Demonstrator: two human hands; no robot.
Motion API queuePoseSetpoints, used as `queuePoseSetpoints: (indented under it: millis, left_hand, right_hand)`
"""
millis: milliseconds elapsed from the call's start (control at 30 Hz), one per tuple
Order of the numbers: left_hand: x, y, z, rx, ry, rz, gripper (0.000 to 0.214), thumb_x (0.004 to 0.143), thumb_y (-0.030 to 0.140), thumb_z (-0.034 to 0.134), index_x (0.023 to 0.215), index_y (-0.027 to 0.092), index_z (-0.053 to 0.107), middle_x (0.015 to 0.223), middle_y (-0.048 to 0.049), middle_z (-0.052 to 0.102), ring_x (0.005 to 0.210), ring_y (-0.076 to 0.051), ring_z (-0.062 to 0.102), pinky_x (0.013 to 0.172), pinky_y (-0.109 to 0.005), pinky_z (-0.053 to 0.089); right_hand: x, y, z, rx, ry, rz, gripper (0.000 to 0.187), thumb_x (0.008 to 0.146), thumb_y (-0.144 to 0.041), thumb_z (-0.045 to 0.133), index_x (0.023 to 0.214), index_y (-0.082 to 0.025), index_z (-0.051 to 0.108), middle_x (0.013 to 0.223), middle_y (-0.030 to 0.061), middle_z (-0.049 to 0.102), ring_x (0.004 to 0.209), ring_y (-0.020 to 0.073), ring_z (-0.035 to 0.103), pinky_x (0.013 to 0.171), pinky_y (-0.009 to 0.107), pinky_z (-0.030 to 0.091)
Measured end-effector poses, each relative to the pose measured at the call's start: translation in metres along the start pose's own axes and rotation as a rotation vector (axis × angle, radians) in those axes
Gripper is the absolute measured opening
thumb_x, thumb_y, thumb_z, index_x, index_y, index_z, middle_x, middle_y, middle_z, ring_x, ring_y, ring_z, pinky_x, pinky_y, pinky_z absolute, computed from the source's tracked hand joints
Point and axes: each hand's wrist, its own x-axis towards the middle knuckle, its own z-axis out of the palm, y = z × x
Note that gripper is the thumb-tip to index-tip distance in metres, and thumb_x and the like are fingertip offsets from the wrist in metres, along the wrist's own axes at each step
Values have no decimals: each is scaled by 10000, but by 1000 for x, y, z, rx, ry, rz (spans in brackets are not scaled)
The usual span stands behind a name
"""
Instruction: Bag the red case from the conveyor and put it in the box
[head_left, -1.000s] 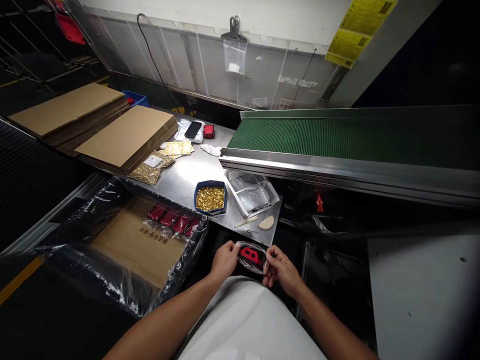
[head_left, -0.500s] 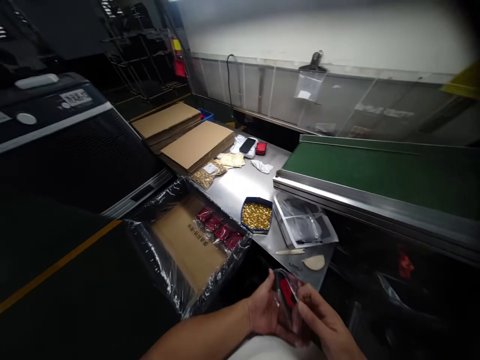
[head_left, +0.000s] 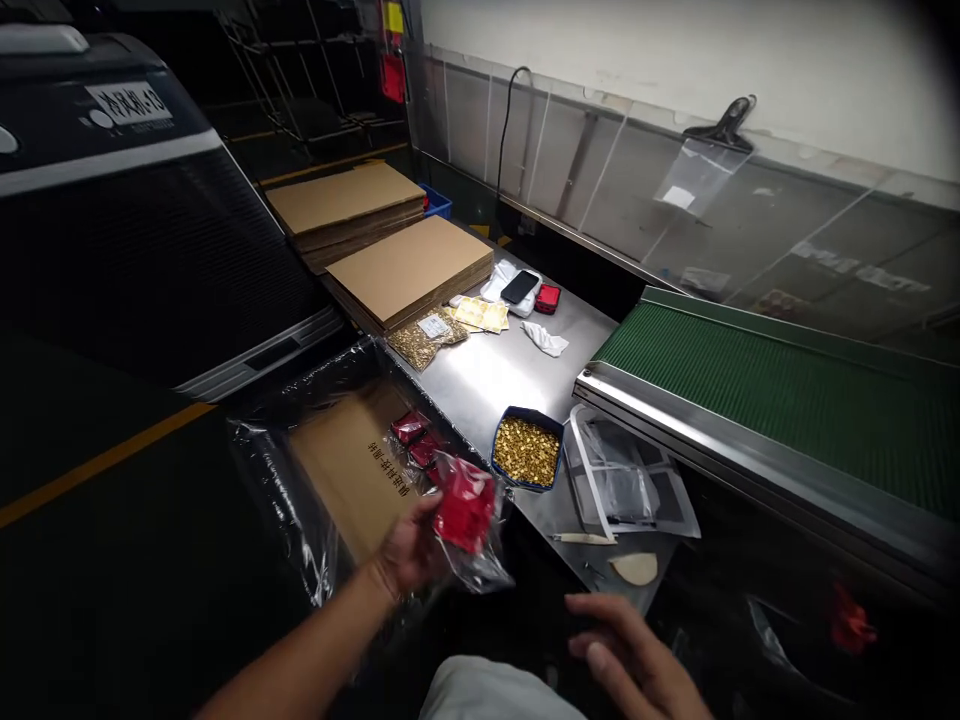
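Note:
My left hand (head_left: pixel 414 548) grips a clear plastic bag with a red piece (head_left: pixel 466 505) inside, held over the near right corner of a box lined with clear film (head_left: pixel 319 560). Inside that box, several red bagged pieces (head_left: pixel 411 428) lie in a row on a brown cardboard sheet (head_left: pixel 349 480) with printed characters. The held bag hides part of the row. My right hand (head_left: pixel 626 650) is apart from it, over the dark area at the lower right, fingers loosely curled and spread, holding nothing.
A blue tray of small gold pieces (head_left: pixel 527 450) stands on the metal table (head_left: pixel 487 385). Beside it lie a mesh-like white pouch (head_left: pixel 626 480) and a beige flat piece (head_left: pixel 634 568). Cardboard stacks (head_left: pixel 412 265), a phone (head_left: pixel 520 287) and a green conveyor (head_left: pixel 765 390) are farther off.
My left hand has carried the bagged red piece leftward to the lined box. My right hand has let go of the bag and stays at the lower right. The view has shifted.

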Motion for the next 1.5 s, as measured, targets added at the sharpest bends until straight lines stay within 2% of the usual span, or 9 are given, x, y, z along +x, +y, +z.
queuePoseSetpoints:
  millis: [200,300,400,567,733,1000,1267,1400,1500]
  left_hand:
    - [116,94,-157,474,555,185,606,705,188,759,1241,82,495,1337,-183,465,1276,-362,390,1087,-558,312]
    - [172,98,-206,716,742,214,549,750,172,744,1242,125,506,1471,-143,293,1385,-370,188,1141,-599,176]
    - [213,80,-228,862,766,202,401,813,242,716,1162,117,564,1423,-133,366,1352,-351,272,1128,-597,216]
    - [250,64,-234,925,768,217,276,881,274,653,1091,104,598,1254,-121,533,1182,-271,494,1049,-522,381]
    - [246,70,-243,836,912,328,277,936,316,575,1137,127,583,1188,-108,585,1126,-253,549,987,-479,455]
    - [182,9,-236,543,1311,398,201,957,295,516,1008,123,606,1050,-87,609,1059,-232,556,976,-448,438]
    - [129,-66,-234,245,1254,280,188,890,299,636,846,117,615,811,-28,617,783,-175,602,800,-370,512]
    - [116,-69,-221,123,1212,301,207,911,314,589,867,112,603,774,-23,608,692,-154,592,687,-315,516]
    - [102,-55,-190,107,1153,391,203,886,328,586,897,127,611,825,-38,632,762,-170,606,716,-300,501]
  right_hand:
    - [52,41,-40,-36,382,214,656,725,-728,551,1139,-219,550,1204,93,587,980,210,632,849,269,539]
    - [85,33,-30,-97,321,195,615,755,-704,542,1103,-198,568,1125,100,618,934,206,635,829,276,533]
    - [129,16,-8,-213,218,86,511,825,-643,504,1045,-189,584,1017,83,633,894,191,622,805,282,510]
    - [203,-10,11,-732,334,-73,361,919,-477,428,1111,-193,540,1078,81,567,874,184,575,767,306,428]
    - [246,-19,13,-978,294,-64,389,918,-469,428,1179,-189,493,1105,108,492,766,177,536,648,285,319]
    - [270,-16,5,-910,177,-147,182,873,-329,495,866,-156,551,910,65,578,848,166,534,753,274,352]
    - [265,-20,-2,-692,304,-54,327,772,-471,592,897,-190,702,876,73,655,824,202,563,789,321,363]
    - [262,-27,6,-470,340,-39,443,652,-538,687,847,-141,718,921,107,645,818,198,537,751,310,383]
    - [248,-44,20,-213,301,-3,567,628,-586,706,936,-111,682,772,82,610,656,137,493,614,272,385]
